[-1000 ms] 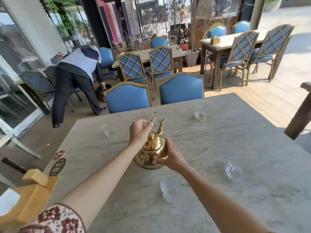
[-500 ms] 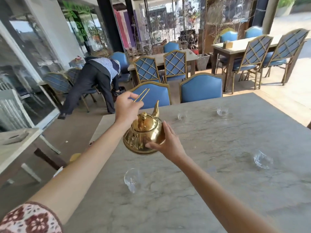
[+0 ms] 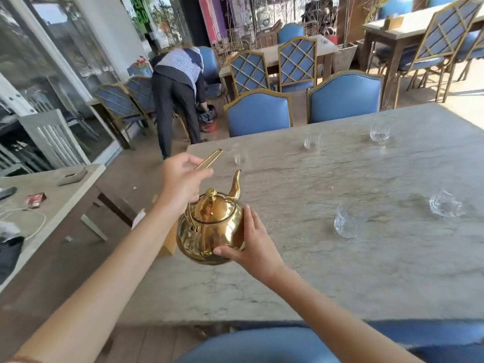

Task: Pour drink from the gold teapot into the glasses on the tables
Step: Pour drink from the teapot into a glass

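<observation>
The gold teapot (image 3: 209, 229) hangs upright above the left edge of the grey marble table (image 3: 314, 271), spout pointing away from me. My left hand (image 3: 180, 183) grips its thin gold handle from above. My right hand (image 3: 251, 243) cups the pot's right side and bottom. Several clear glasses stand on the table: one near the pot's right (image 3: 345, 222), one further right (image 3: 444, 204), a small one ahead of the spout (image 3: 238, 158), and two at the far side (image 3: 310, 142) (image 3: 379, 132).
Two blue chairs (image 3: 259, 115) (image 3: 344, 98) stand at the table's far edge, and a blue chair back (image 3: 262, 347) is below me. A person (image 3: 178, 95) bends over beyond the table's left corner. A second table (image 3: 39, 210) with small items lies at left.
The view has swung left and back, so the table's left edge and the side table now show. The teapot stays in both hands, held a little lower and nearer to me.
</observation>
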`<state>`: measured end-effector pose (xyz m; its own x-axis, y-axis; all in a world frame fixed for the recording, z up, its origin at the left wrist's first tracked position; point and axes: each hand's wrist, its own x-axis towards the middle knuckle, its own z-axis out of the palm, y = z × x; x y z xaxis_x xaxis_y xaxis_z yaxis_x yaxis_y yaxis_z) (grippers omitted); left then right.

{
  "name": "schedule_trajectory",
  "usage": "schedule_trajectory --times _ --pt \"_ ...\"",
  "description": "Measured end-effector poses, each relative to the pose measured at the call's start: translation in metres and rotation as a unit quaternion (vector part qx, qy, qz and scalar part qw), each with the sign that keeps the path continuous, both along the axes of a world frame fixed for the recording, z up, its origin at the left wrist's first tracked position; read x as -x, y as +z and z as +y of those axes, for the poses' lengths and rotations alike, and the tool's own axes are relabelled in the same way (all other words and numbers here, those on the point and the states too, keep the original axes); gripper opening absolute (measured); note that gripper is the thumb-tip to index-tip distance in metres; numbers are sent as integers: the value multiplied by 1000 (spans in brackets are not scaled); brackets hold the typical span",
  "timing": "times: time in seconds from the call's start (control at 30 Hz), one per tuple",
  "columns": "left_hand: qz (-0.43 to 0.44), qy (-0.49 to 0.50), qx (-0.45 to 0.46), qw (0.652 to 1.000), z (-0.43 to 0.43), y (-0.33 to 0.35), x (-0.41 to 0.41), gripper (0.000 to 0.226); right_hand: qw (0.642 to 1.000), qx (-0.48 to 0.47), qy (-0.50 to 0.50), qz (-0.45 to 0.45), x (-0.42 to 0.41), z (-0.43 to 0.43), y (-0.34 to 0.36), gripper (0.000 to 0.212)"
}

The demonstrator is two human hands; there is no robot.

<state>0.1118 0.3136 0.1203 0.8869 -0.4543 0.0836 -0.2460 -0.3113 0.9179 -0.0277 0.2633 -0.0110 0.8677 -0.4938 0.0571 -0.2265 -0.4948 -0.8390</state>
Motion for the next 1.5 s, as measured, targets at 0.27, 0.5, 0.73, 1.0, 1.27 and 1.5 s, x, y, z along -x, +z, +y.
schedule_trajectory --times 0.27,0.5,0.73,1.0,1.27,1.5 --pt "25 -11 -54 998 30 -28 18 20 998 -6 36 53 15 27 -22 125" --pt "31 0 -73 997 36 -35 25 24 990 22 73 115 24 37 -19 139" --pt "44 11 -106 993 26 -38 26 28 993 -3 66 103 25 34 -28 161" --pt "67 -5 -158 985 11 -36 19 27 989 -98 49 98 24 29 -21 146" --pt "75 -12 -190 979 -1 -38 8 28 984 -144 47 94 19 25 -24 108" --pt "61 -27 -242 968 -15 -40 -3 28 975 -190 51 106 11 23 -23 104"
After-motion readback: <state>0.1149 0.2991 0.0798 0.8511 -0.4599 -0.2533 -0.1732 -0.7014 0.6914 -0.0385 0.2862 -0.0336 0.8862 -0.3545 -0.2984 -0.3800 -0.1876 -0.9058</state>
